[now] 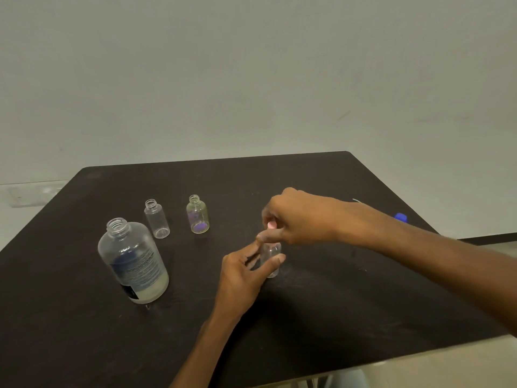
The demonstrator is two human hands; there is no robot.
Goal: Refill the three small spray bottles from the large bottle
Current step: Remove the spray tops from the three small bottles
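The light is dim, soft and even, with a greenish-grey cast over the wall [251, 65]. The dark table [335, 303] takes up most of it and shows only a dull sheen, with faint shadows under the things on it. Small pale highlights sit on the large bottle [133, 260], left of the table's middle. The whole view is slightly soft; the right hand [296, 217] is smeared by blur. The table's edges bow from the wide lens.
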